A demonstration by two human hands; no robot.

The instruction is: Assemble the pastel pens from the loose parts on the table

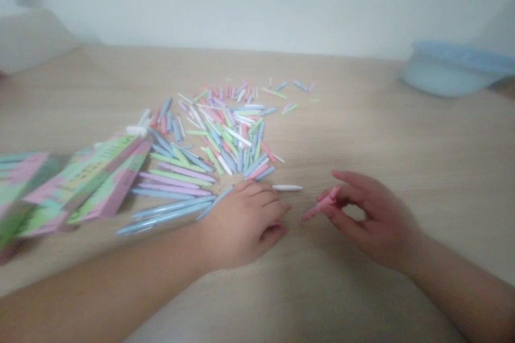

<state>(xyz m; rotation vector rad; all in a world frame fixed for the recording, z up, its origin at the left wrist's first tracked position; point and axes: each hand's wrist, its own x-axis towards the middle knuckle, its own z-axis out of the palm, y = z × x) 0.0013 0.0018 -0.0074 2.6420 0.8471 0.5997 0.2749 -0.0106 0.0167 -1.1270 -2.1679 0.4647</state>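
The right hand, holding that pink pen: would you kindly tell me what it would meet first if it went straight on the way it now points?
The right hand points left, pink pen leading, and would probably meet the left hand's fingers first, though depth is hard to judge here.

Across the light wooden tabletop (346,123) from me, a pale blue plastic tub (450,72) sits near the far right edge, close to the plain white wall (257,5). Off to my left lie several pink-and-green printed boxes (82,185), overlapping and running out of my view. A blurry whitish shape (30,37) sits in the far left corner
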